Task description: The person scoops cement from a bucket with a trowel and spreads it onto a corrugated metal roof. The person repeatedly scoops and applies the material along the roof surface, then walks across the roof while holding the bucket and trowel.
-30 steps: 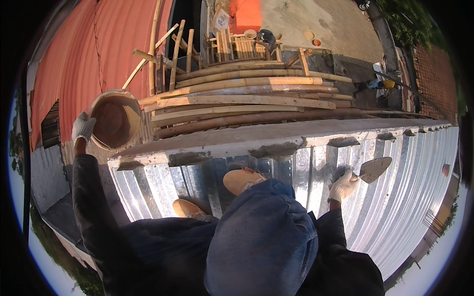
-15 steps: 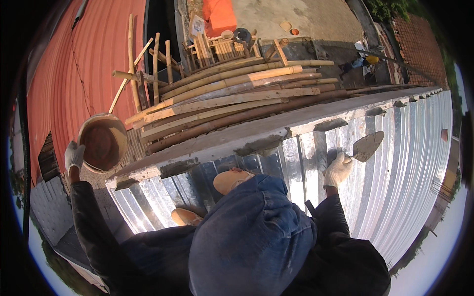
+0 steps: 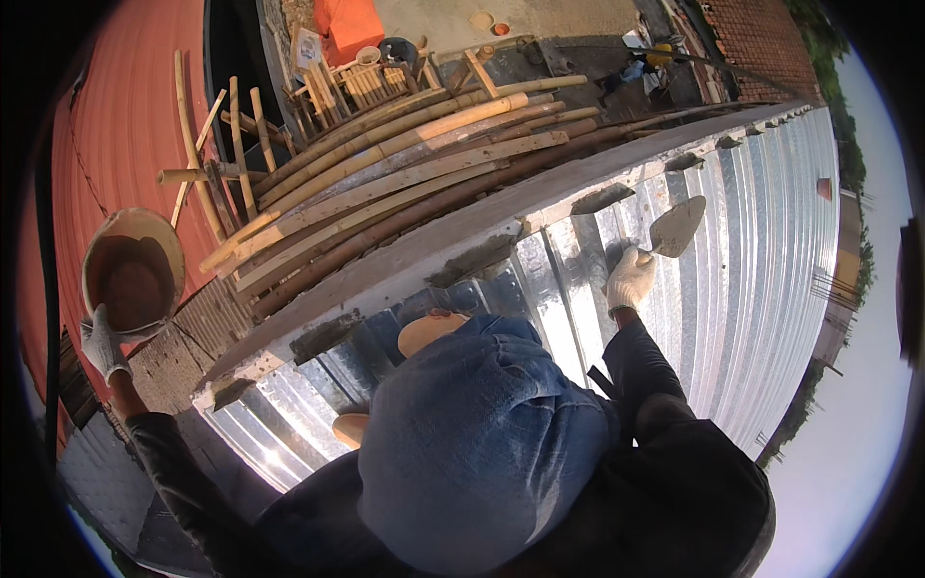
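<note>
My left hand [image 3: 102, 345], in a white glove, grips the near rim of a round pail [image 3: 162, 243] out at the left. Inside the pail is a dull brown bottom; I cannot tell how much material lies there. On the right, my gloved right hand [image 3: 632, 277] is closed around the handle of a pointed trowel [image 3: 678, 227]. Its greyish blade points away over the shiny corrugated metal roof [image 3: 761, 260]. Dark mortar patches [image 3: 472, 260] sit along the edge of the concrete wall [image 3: 385, 277], where the sheets meet it.
Beyond the wall lie several bamboo poles [image 3: 405, 154], with upright poles [image 3: 241, 144] at their left. A red metal roof [image 3: 135, 125] fills the far left. Far below, an orange tarp [image 3: 347, 27] and a person [image 3: 636, 72] show. My shoe [image 3: 429, 332] stands on the metal sheets.
The view has turned and shifted, so the poles and wall appear further left and more tilted. Both hands keep their holds; the trowel blade shows more of its face.
</note>
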{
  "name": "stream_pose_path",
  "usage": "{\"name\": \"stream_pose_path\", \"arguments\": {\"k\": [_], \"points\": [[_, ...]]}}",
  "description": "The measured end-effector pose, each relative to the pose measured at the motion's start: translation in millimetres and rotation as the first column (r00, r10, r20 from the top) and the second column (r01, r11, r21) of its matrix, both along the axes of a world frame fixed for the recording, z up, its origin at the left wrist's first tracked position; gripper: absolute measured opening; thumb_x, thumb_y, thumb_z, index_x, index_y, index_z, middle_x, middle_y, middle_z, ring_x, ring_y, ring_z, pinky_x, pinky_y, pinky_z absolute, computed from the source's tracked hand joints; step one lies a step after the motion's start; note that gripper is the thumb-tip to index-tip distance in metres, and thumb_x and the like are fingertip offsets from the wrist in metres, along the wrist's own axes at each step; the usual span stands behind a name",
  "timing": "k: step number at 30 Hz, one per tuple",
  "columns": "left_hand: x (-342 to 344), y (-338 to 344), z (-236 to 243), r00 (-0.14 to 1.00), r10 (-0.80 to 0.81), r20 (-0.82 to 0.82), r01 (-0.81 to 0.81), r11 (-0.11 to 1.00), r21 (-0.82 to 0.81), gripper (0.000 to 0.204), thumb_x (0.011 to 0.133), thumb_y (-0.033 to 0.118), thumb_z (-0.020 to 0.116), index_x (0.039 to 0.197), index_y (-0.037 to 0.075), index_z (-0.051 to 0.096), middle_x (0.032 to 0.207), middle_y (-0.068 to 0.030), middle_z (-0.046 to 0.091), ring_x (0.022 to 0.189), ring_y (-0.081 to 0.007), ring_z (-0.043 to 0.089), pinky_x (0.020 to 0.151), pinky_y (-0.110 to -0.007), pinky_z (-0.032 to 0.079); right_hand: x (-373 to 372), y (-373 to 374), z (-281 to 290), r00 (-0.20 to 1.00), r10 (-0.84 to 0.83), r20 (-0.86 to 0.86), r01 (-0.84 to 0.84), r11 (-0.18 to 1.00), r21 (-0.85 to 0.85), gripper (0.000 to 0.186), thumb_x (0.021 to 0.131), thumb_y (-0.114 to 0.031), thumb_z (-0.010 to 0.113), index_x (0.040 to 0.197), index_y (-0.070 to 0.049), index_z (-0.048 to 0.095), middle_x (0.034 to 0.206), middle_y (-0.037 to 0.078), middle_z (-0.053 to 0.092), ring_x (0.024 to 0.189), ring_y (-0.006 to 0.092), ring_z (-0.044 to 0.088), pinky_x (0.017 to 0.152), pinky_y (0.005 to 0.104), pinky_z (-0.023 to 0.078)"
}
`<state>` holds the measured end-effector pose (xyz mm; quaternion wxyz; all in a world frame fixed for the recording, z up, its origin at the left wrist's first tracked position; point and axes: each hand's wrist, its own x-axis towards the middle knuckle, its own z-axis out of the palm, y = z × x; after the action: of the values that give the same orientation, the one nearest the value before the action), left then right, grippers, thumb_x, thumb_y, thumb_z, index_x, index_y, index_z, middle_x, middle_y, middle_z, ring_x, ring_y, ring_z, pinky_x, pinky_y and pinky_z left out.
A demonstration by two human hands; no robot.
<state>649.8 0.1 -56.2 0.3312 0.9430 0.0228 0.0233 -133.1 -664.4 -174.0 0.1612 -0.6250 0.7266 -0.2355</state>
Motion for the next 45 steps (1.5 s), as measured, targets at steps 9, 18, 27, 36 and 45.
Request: {"name": "stream_pose_path", "arguments": {"k": [9,18,27,36,45], "points": [[-77,-45,5,0.985,0.149,-0.092,-0.175,0.84,-0.514,0.034,0.098,0.013,0.076,0.13,0.005,0.073,0.121,-0.0079,0.073,0.105,-0.0183,0.07,0.084,-0.031,0.058,-21,-4,20,0.86,-0.359,0.362,0.339,0.933,0.12,0.019,0.098,-0.023,0.063,0.091,-0.007,0.056,0.076,0.005,0.061,0.062,0.0182,0.06,0.053,0.0373,0.047],[-285,30,199,0.882,0.417,-0.219,-0.456,0.873,-0.172,0.034,0.093,0.009,0.072,0.125,-0.001,0.074,0.115,-0.0141,0.076,0.096,-0.0284,0.074,0.083,-0.041,0.06,0,148,199,0.972,-0.232,0.045,0.15,0.755,0.639,0.024,0.095,-0.023,0.063,0.101,0.0,0.063,0.08,0.007,0.065,0.064,0.0178,0.064,0.061,0.0354,0.053],[-544,119,488,0.797,0.485,-0.361,-0.032,0.63,0.776,0.04,0.089,0.019,0.056,0.12,0.004,0.077,0.111,-0.0236,0.079,0.101,-0.0437,0.076,0.086,-0.056,0.057,-51,216,471,0.999,0.0,0.033,-0.03,0.429,0.903,0.023,0.096,-0.021,0.064,0.097,0.001,0.07,0.093,0.016,0.072,0.086,0.033,0.073,0.076,0.0458,0.058],[-530,119,537,0.709,0.41,-0.573,0.173,0.687,0.706,0.046,0.089,0.017,0.06,0.131,0.008,0.076,0.12,-0.0212,0.079,0.111,-0.0396,0.077,0.092,-0.051,0.06,-183,358,588,0.95,-0.292,0.113,0.028,0.439,0.898,0.024,0.103,-0.022,0.069,0.1,0.002,0.068,0.082,0.009,0.069,0.061,0.0175,0.07,0.053,0.0341,0.055],[-419,-1,555,0.958,0.077,-0.278,0.011,0.952,0.304,0.034,0.077,0.024,0.072,0.1,-0.001,0.073,0.092,-0.0206,0.077,0.088,-0.0375,0.077,0.08,-0.047,0.057,-214,399,605,0.861,-0.438,0.26,-0.002,0.506,0.862,0.018,0.1,-0.019,0.068,0.099,-0.002,0.064,0.078,0.007,0.065,0.058,0.0174,0.065,0.05,0.0347,0.052]]}}
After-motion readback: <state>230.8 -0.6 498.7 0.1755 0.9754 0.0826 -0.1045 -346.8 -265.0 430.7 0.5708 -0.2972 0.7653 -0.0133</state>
